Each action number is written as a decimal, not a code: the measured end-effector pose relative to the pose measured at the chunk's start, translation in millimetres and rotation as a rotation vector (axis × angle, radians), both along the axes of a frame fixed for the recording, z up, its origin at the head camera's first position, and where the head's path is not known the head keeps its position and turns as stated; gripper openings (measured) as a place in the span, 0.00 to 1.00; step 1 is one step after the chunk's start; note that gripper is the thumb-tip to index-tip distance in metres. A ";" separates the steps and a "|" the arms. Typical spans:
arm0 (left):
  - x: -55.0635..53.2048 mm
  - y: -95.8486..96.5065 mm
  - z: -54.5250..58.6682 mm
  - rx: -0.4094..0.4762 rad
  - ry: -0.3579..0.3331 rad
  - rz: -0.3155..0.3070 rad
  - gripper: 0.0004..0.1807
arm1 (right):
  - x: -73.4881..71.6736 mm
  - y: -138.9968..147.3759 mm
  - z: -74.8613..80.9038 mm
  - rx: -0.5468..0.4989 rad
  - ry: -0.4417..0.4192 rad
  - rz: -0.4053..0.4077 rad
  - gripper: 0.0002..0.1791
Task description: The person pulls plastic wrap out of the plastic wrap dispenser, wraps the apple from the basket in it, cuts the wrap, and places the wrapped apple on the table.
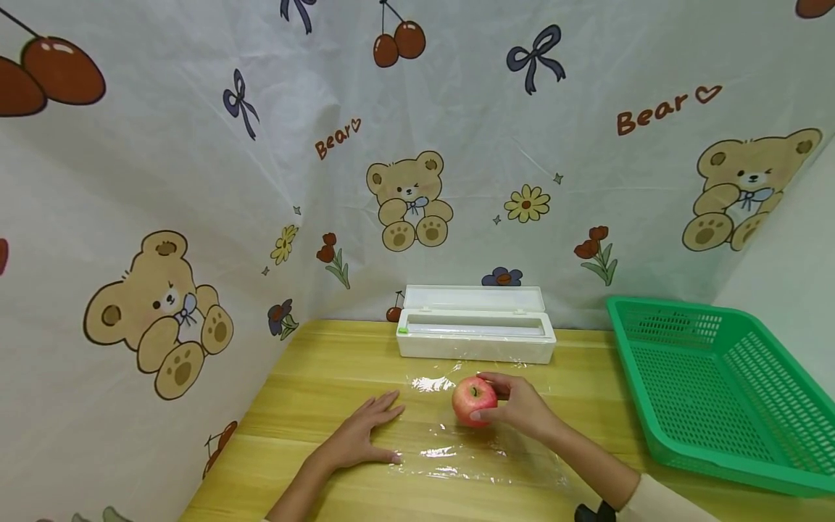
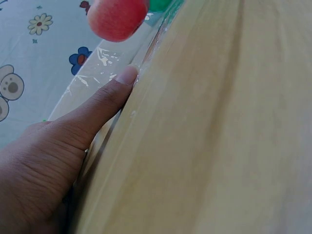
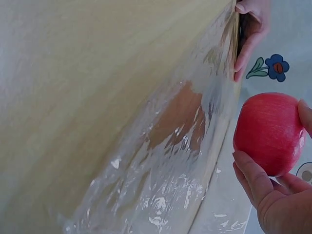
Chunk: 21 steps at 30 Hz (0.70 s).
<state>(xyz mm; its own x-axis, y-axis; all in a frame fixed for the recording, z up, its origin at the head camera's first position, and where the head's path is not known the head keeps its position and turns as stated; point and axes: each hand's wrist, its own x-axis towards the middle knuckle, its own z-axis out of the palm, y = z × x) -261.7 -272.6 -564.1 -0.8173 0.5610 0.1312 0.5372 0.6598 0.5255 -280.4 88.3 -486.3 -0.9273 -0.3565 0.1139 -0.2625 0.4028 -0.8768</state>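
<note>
A red apple (image 1: pixel 473 399) stands on a sheet of clear cling film (image 1: pixel 457 453) spread on the yellow wooden table (image 1: pixel 313 384). My right hand (image 1: pixel 515 406) grips the apple (image 3: pixel 269 132) from its right side, fingers curled round it. My left hand (image 1: pixel 365 435) lies flat on the table with straight fingers, pressing the film's left edge. In the left wrist view the thumb (image 2: pixel 105 105) lies along the film's edge, with the apple (image 2: pixel 117 18) beyond it. The film (image 3: pixel 165 165) is wrinkled and shiny.
A white cling-film dispenser box (image 1: pixel 476 333) with its lid up stands at the back of the table. A green plastic basket (image 1: pixel 711 384) sits at the right. A bear-printed cloth (image 1: pixel 261 181) hangs behind and to the left.
</note>
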 end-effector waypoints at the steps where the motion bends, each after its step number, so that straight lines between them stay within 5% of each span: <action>1: 0.1 -0.1 0.4 0.003 -0.001 -0.001 0.54 | -0.8 -0.7 -1.1 0.002 0.002 -0.005 0.41; 21: 0.4 -0.5 0.5 0.008 0.001 -0.005 0.54 | -10.4 -3.0 -15.5 0.001 -0.035 -0.002 0.43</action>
